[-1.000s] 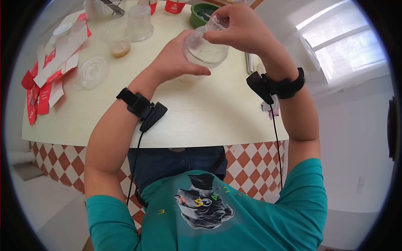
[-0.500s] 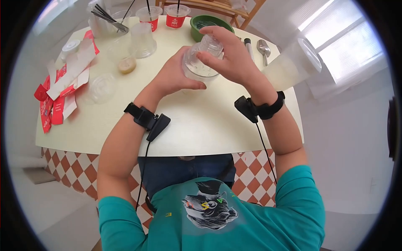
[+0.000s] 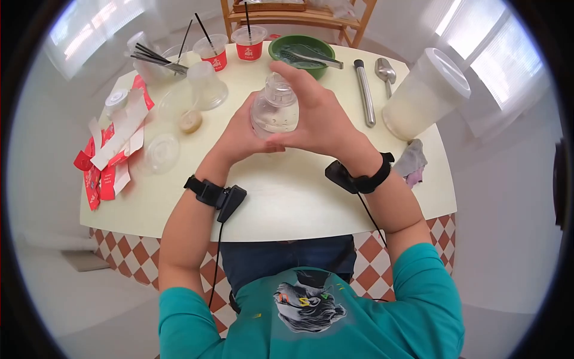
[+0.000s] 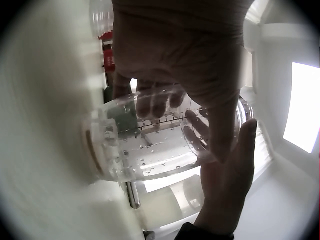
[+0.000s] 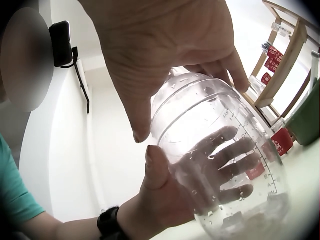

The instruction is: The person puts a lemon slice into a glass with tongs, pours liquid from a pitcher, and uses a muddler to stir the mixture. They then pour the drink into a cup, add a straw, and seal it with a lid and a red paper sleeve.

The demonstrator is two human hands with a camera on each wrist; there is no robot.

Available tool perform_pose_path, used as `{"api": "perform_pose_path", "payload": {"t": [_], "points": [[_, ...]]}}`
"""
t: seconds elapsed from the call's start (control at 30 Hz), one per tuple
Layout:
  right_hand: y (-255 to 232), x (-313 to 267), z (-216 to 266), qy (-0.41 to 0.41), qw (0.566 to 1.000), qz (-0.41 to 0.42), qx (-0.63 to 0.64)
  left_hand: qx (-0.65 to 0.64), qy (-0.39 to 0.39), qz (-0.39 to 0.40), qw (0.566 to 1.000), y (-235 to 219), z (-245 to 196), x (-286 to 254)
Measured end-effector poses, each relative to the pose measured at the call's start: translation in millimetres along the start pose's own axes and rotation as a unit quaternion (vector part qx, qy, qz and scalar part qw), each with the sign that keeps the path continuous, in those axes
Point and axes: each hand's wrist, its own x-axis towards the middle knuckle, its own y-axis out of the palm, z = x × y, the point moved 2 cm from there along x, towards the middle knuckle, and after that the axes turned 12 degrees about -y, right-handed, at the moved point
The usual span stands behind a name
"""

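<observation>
A clear shaker [image 3: 276,113] with a narrower top stands between both hands in the head view. My left hand [image 3: 240,136] curls round its left side, and my right hand [image 3: 321,119] holds its right side, thumb and fingers spread round it. Scale marks and droplets show on the shaker wall [image 4: 165,135] in the left wrist view, under the left hand [image 4: 175,45]. In the right wrist view, the right hand [image 5: 170,55] is at the shoulder of the shaker [image 5: 200,115], and the left fingers show through the wall. Its base holds blurred clear bits.
Behind are a green bowl [image 3: 317,45] with tongs and two red-labelled cups [image 3: 248,51]. Right lie a steel rod [image 3: 365,96], a scoop [image 3: 385,72], a lidded pitcher [image 3: 418,99] and a cloth [image 3: 411,160]. Left are torn red-white cartons [image 3: 113,155], a clear lid [image 3: 161,153] and plastic cups [image 3: 206,87].
My right hand has moved from the shaker's top down to its side. The shaker, tilted before, looks more upright. My left hand keeps its hold, and the head view has shifted.
</observation>
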Motion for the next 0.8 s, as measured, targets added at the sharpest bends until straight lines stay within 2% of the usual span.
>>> {"api": "perform_pose_path", "payload": {"t": [0.03,0.17,0.23,0.37,0.43,0.47,0.53,0.57,0.6,0.63,0.67,0.77,0.8], "points": [[1.1,-1.0,1.7,0.027,0.999,0.014,0.032,0.002,0.006,-0.002,1.000,0.0,-0.6,0.2],[6.5,-7.1,-4.0,0.032,0.999,0.013,0.031,0.017,0.015,0.009,1.000,-3.3,4.6,2.0],[6.6,-6.7,-5.5,0.023,0.999,0.010,0.031,-0.006,-0.009,0.013,1.000,-5.2,2.0,0.1],[4.9,-6.4,-16.7,0.036,0.999,0.016,0.031,-0.050,0.011,0.045,0.998,-16.5,8.4,-1.3],[-7.7,-4.1,-31.8,0.022,0.996,-0.063,0.054,-0.074,0.034,0.040,0.996,-23.6,10.5,1.8],[-19.8,-4.0,-37.3,0.074,0.990,-0.089,0.083,-0.074,0.037,0.038,0.996,-28.2,12.7,5.1],[-42.7,2.0,-48.6,0.099,0.925,-0.190,0.314,-0.142,0.097,-0.036,0.984,-40.8,16.3,8.5],[-54.0,4.6,-47.4,0.121,0.869,-0.229,0.421,-0.145,0.095,-0.039,0.984,-43.9,18.7,7.7],[-56.6,3.1,-51.4,0.123,0.869,-0.227,0.422,-0.129,0.093,-0.084,0.984,-47.6,18.4,7.2],[-60.7,1.3,-53.8,0.099,0.936,-0.201,0.271,-0.114,0.092,-0.127,0.981,-49.7,18.0,7.5],[-62.2,-2.0,-54.3,0.076,0.977,-0.168,0.112,-0.109,0.099,-0.139,0.979,-49.0,18.5,7.4],[-46.6,1.7,-51.5,0.088,0.969,-0.137,0.186,-0.073,0.090,-0.145,0.983,-47.4,19.2,7.0],[-42.0,4.3,-37.3,0.080,0.987,-0.109,0.086,-0.074,0.085,-0.145,0.983,-47.1,20.0,6.4]]}}
